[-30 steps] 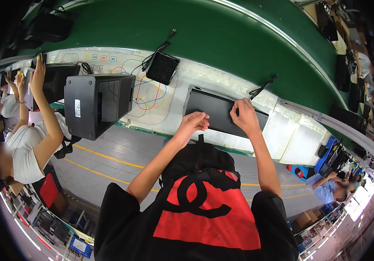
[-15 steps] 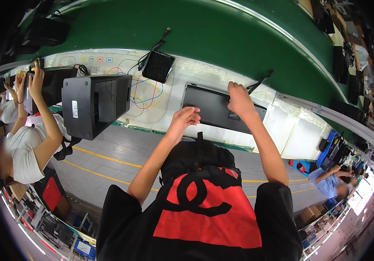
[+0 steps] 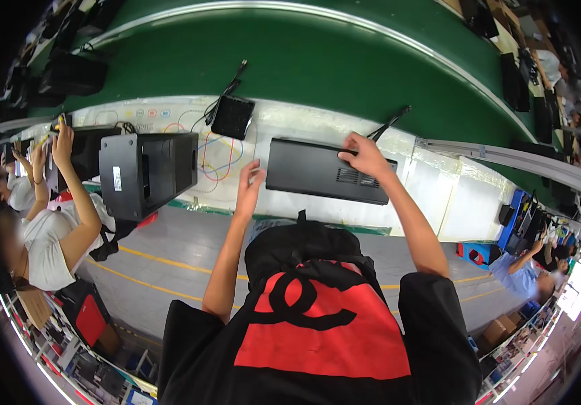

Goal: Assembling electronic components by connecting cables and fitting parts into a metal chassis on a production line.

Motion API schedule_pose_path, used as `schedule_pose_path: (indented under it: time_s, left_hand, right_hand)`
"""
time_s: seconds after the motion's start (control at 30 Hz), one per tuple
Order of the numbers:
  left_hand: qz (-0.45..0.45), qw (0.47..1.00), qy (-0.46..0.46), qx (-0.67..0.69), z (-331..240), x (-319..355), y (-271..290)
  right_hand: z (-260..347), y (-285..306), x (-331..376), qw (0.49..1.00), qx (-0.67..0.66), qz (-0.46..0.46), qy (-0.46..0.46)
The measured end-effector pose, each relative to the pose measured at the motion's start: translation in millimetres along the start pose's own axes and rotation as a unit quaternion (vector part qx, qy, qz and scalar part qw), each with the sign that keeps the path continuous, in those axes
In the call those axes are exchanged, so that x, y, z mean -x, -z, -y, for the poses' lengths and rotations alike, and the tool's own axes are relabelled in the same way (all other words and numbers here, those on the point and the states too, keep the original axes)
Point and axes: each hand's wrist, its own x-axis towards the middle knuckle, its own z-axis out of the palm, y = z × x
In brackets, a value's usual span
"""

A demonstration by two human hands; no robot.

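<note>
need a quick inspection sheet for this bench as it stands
surface: white bench with coloured line markings, green belt behind
job's things: flat black unit lying on the bench
clutter: tall black box standing at left, small black square box
grippers: right hand on the unit's far edge; left hand open, just left of the unit, contact unclear
cables: black lead at the unit's far edge; lead from the small box
surroundings: co-worker at left with arms raised, more black units along the belt

head cam | fisheye | looks steeply down | near workbench [image 3: 432,182]
</note>
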Motion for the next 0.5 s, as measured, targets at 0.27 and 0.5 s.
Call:
schedule_pose_path:
  time_s: [0.27,0.5]
  left_hand:
    - [0.140,0.990,-0.009,0.021,48,18,-7]
    - [0.040,0.999,0.014,0.033,36,-3,-17]
  right_hand:
    - [-165,26,38,0.926,-0.346,-0.051,-0.142]
    - [-197,-5,39,0.815,-0.491,-0.192,-0.243]
